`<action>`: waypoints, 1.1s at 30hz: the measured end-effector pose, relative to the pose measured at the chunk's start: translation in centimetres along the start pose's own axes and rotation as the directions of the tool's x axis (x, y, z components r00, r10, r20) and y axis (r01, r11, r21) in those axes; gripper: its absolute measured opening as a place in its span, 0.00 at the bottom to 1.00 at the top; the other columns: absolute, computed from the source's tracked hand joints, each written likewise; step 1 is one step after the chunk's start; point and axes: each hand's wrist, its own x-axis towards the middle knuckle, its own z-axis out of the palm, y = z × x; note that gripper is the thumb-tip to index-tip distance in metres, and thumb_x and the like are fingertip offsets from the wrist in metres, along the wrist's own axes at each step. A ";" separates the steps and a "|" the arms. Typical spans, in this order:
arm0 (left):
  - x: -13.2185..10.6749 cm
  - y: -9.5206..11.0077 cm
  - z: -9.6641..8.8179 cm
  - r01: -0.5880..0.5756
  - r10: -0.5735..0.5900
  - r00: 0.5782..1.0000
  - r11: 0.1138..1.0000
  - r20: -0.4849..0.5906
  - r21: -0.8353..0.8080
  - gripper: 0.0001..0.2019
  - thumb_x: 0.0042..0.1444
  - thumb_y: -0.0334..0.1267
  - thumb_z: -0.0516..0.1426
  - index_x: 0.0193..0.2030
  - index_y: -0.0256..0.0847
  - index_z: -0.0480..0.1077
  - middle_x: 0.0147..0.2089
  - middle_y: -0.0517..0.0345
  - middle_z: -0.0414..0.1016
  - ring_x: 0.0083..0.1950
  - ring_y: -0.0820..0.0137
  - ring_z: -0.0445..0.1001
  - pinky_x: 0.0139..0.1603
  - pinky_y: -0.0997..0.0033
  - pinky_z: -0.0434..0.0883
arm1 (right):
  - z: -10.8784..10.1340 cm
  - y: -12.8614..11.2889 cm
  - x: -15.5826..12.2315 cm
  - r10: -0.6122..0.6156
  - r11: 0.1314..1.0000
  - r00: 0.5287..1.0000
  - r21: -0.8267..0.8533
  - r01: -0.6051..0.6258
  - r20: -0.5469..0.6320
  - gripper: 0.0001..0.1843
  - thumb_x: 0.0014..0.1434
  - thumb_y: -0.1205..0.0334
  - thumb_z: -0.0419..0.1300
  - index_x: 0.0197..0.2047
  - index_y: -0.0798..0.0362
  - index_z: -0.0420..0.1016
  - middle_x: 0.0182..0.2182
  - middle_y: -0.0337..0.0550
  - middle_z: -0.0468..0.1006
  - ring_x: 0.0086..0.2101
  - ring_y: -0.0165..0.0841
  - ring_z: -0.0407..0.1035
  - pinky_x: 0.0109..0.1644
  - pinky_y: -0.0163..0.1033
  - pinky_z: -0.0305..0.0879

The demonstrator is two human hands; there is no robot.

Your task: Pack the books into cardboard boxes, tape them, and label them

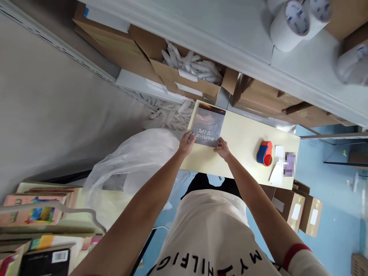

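A dark grey book [209, 124] with white Chinese characters and a shiny, plastic-like surface lies at the left part of the cream table [238, 134]. My left hand [187, 143] grips its near left corner, thumb on top. At the near right corner my right hand [222, 148] pinches the edge between thumb and fingers. The undersides of the fingers are hidden. Farther right on the table sits a red and blue tape dispenser [264, 153], beside white paper slips [276, 165] and a blurred-out purple item [289, 164].
Behind the table, a shelf holds an open carton [186, 82] of white rolled packing pieces. White rolls [290, 25] stand on the upper shelf. A large clear plastic bag [138, 153] bulges at the left. Stacked books [34, 209] lie lower left; cartons [296, 209] stand right.
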 end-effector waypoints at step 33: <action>-28.0 2.5 5.1 0.151 -0.188 0.956 0.973 -0.225 -0.172 0.23 0.47 0.58 0.59 0.44 0.46 0.75 0.45 0.47 0.81 0.45 0.54 0.80 0.49 0.51 0.75 | -10.4 3.8 -15.7 -0.050 0.971 0.956 0.238 -0.022 0.289 0.24 0.35 0.46 0.72 0.34 0.51 0.78 0.29 0.43 0.80 0.26 0.34 0.72 0.35 0.43 0.68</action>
